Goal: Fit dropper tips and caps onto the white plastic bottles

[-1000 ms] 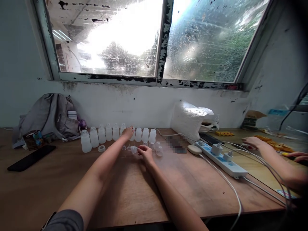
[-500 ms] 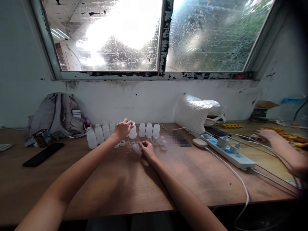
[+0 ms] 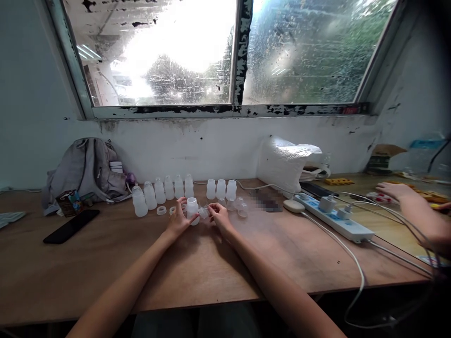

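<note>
My left hand (image 3: pixel 178 221) is closed around a frosted white baby bottle (image 3: pixel 192 207), upright with its mouth uncovered. Just to the right, the fingers of my right hand (image 3: pixel 220 217) pinch a small clear plastic cap (image 3: pixel 203 212), close beside the bottle. Behind my left hand runs a row of several bottles with pointed tops (image 3: pixel 159 191). Three uncovered bottles (image 3: pixel 221 190) stand behind my right hand. Translucent rings (image 3: pixel 161 211) lie left of my left hand, partly hidden by it. Clear caps (image 3: pixel 242 210) rest right of my right hand.
On the left are a grey backpack (image 3: pixel 86 164), a small box (image 3: pixel 69 203) and a black phone (image 3: pixel 71 226). A white bag (image 3: pixel 282 164), a round charger pad (image 3: pixel 293 206) and a power strip (image 3: pixel 334 218) with cables lie right. Another person's hand (image 3: pixel 394 191) works among yellow pieces.
My left hand has brought the bottle from the back row toward me, beside my right hand. My right hand has stayed near the same spot with the clear cap.
</note>
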{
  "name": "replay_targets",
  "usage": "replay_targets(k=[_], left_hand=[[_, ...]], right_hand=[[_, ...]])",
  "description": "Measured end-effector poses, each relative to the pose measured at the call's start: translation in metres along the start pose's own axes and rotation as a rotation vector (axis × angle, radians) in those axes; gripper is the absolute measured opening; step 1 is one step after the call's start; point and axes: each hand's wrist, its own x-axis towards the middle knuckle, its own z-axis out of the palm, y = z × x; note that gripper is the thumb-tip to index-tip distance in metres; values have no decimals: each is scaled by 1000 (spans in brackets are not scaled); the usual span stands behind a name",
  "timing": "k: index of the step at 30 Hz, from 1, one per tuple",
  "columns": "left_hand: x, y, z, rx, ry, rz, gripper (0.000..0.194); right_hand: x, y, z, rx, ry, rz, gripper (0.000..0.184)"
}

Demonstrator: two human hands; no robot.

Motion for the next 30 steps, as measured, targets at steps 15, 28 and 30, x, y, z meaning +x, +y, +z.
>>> replay_targets(k=[15, 28, 30], left_hand=[[-7, -10, -15, 141, -186, 20, 49], [-11, 0, -23, 269, -221, 176, 41], [-11, -1, -24, 273, -211, 182, 42]], right_hand=[[-1, -18, -1, 241, 88, -11, 27], [-5, -20, -1, 141, 19, -7, 27], [-5, -21, -1, 142, 19, -8, 27]])
